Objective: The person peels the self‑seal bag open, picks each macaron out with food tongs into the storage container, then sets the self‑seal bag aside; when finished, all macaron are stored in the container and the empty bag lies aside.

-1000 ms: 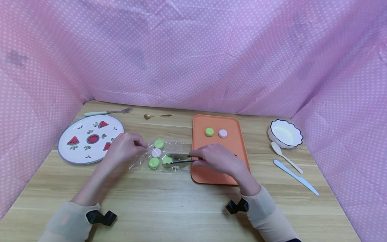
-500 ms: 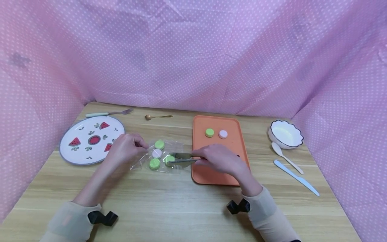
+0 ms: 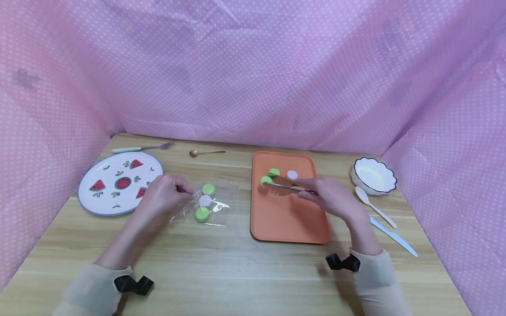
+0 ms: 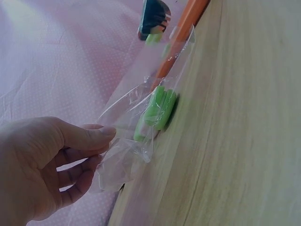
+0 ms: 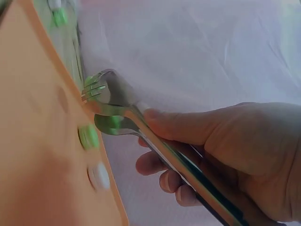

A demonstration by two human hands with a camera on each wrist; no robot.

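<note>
My left hand point(image 3: 168, 193) pinches the edge of a clear plastic bag point(image 3: 229, 197) between thumb and fingers. Inside the bag lie two green macarons, one at the far side point(image 3: 208, 189) and one nearer point(image 3: 202, 214), with a pale lilac macaron point(image 3: 205, 201) between them. My right hand point(image 3: 332, 195) grips metal serving tongs point(image 5: 164, 150), which have a fork-shaped end and a spoon-shaped end. At their tips, above the orange tray point(image 3: 276, 224), is a green macaron point(image 3: 266, 180). Another green macaron point(image 3: 274, 171) and a lilac macaron point(image 3: 291, 175) rest on the tray.
A watermelon-patterned plate point(image 3: 106, 175) stands left, a fork point(image 3: 138, 148) behind it. A small gold spoon point(image 3: 205, 152) lies at the back. On the right are a scalloped white bowl point(image 3: 373, 175), a pale spoon point(image 3: 373, 206) and a light-blue knife point(image 3: 395, 238).
My right hand has moved right from the bag to above the tray, with the tongs carrying a green macaron out of the bag. My left hand has stayed at the bag's edge.
</note>
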